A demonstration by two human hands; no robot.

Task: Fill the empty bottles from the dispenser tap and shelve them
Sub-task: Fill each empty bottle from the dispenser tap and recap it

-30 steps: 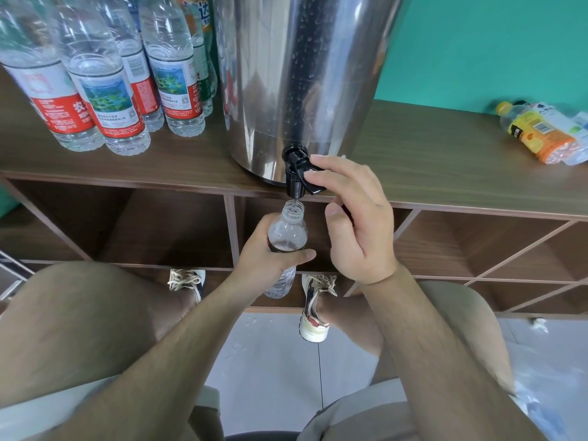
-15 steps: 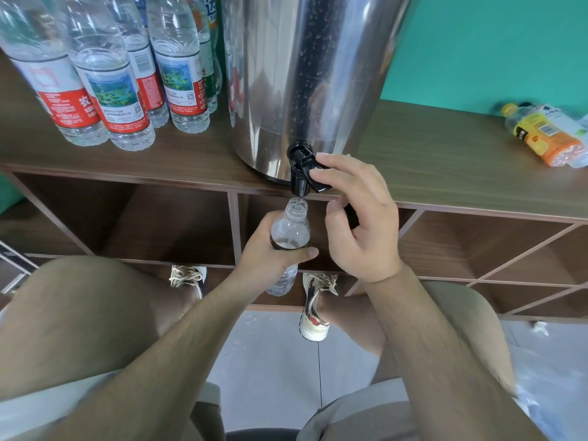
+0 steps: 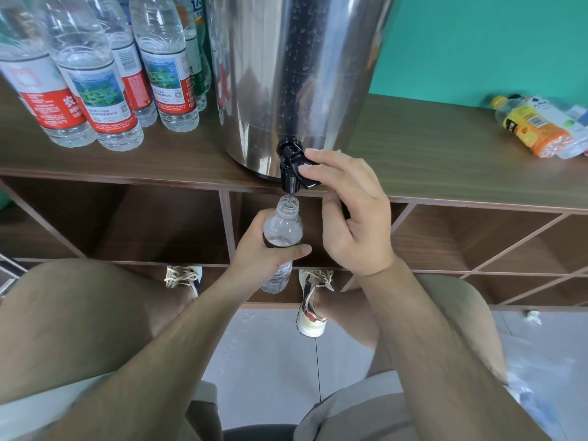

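Note:
A steel dispenser stands on the wooden shelf top, its black tap hanging over the front edge. My right hand has its fingers curled over the tap lever, pressing it down. Directly below the spout my left hand grips a clear, uncapped bottle upright, its mouth just under the tap. A thin stream of water runs into the bottle's neck. The bottle's lower part shows below my fist.
Several filled, labelled water bottles stand on the shelf top to the left of the dispenser. Empty bottles, one with an orange label, lie at the far right. Open shelf compartments sit below. My knees and shoes are close to the shelf front.
Both hands and the bottle stay in place under the tap. My head has shifted slightly, so the scene sits a little lower and to the right in view.

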